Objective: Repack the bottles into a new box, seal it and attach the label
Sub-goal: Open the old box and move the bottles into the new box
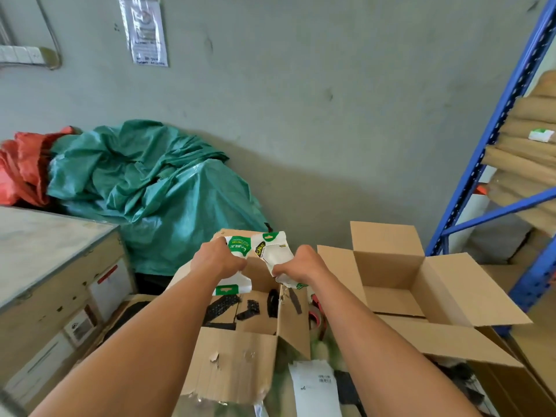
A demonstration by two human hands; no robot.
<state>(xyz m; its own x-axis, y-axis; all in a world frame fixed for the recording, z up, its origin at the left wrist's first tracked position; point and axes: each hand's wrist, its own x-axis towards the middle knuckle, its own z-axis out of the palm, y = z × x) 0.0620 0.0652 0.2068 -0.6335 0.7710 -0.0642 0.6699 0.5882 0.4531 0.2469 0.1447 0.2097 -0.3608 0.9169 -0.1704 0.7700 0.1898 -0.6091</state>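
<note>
My left hand grips a white pouch with a green label, and my right hand grips a second white and green pouch. Both are held above the old torn cardboard box, whose inside shows black marks. To the right stands a new cardboard box with its flaps open; what I see of its inside holds nothing. A white paper label with a barcode lies below the torn box. No bottle shape is plain to see.
A green tarp over an orange one lies against the grey wall. A wooden crate stands at left. A blue rack with stacked flat cardboard is at right. A roll of tape sits between the boxes.
</note>
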